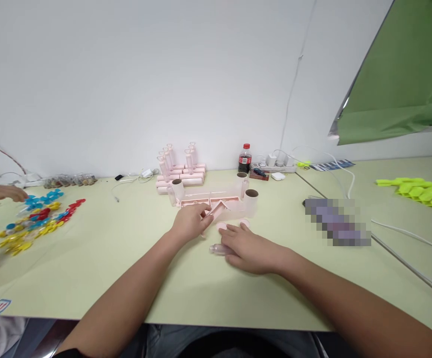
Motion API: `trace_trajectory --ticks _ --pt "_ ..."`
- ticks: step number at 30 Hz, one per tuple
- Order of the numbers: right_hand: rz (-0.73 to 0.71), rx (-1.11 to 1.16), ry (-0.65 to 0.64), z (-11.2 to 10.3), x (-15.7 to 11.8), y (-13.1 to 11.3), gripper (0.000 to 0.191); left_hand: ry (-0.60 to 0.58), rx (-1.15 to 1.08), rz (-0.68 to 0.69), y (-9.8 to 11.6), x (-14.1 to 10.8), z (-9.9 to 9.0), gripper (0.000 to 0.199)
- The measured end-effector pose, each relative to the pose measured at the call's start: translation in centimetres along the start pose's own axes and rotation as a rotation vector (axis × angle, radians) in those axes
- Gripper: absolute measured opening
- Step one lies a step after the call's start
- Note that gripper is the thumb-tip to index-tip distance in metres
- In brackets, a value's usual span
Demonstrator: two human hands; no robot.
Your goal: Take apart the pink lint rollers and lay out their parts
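Partway along, I judge: one group set aside, loose parts around my hands.
The surface (89, 268) gives me open room beyond my left hand's (189, 223) outer side and between both hands and its near edge. Past my left hand, the pink group (184, 183) with upright clear tubes (164, 170) looks done; the open pink tray (226, 200), just ahead of my hands, looks unfinished. Right of my right hand (253, 249), a blurred object (337, 223) narrows my room. My left hand seems to pinch an angled pink strip (217, 211) between thumb and fingers. My right lies palm down over a clear bottle (217, 249), fingers loosely spread; whether it grips I cannot tell. Pink discs (244, 222) by its fingertips look unused.
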State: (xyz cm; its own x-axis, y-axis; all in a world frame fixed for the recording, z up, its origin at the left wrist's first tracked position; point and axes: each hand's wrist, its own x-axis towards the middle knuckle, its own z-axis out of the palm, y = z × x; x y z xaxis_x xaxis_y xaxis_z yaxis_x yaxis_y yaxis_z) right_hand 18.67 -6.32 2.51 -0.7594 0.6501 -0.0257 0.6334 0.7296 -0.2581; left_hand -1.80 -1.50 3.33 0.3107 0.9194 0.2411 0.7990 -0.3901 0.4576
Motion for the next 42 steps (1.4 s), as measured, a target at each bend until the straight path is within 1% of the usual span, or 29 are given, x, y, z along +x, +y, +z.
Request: trace_trajectory --ticks 3,5,9,12,15,19,23,28,33,38,42 --pt "0.002 0.048 -0.021 -0.4 0.0 0.2 0.026 0.003 0.025 0.016 -0.1 0.1 -0.2 0.024" --pt "-0.001 0.04 -0.042 -0.5 -0.1 -0.1 0.027 0.012 0.076 0.048 -0.4 0.2 -0.1 0.022" --pt "-0.03 0.003 -0.101 -0.1 -0.5 -1.5 0.025 0.039 0.196 0.118 -0.6 0.3 1.0 0.022" --pt "-0.048 -0.018 -0.149 0.4 -0.8 -2.6 0.029 -0.024 0.266 0.174 -0.2 0.4 2.0 0.022" --pt "-0.084 -0.025 -0.147 0.8 -0.9 -3.4 0.033 -0.107 0.346 0.212 0.6 0.5 2.8 0.022" --pt "-0.108 -0.013 -0.126 0.9 -0.9 -3.8 0.032 -0.139 0.388 0.28 1.2 0.7 3.1 0.023" --pt "-0.085 0.015 -0.111 1.0 -0.7 -3.6 0.03 -0.146 0.317 0.332 0.9 0.6 3.1 0.024" --pt "-0.018 0.036 -0.094 1.3 -0.2 -2.7 0.029 -0.128 0.223 0.379 0.4 0.4 2.9 0.029" --pt "-0.001 0.031 -0.058 1.3 0.2 -1.5 0.028 -0.058 0.208 0.388 -0.4 0.5 3.0 0.024" --pt "0.028 0.026 -0.047 1.4 0.3 -0.6 0.028 0.022 0.136 0.414 -1.1 0.6 2.8 0.027" --pt "0.036 0.034 -0.042 1.5 0.4 -0.4 0.028 0.034 0.133 0.37 -1.3 0.3 2.3 0.029"
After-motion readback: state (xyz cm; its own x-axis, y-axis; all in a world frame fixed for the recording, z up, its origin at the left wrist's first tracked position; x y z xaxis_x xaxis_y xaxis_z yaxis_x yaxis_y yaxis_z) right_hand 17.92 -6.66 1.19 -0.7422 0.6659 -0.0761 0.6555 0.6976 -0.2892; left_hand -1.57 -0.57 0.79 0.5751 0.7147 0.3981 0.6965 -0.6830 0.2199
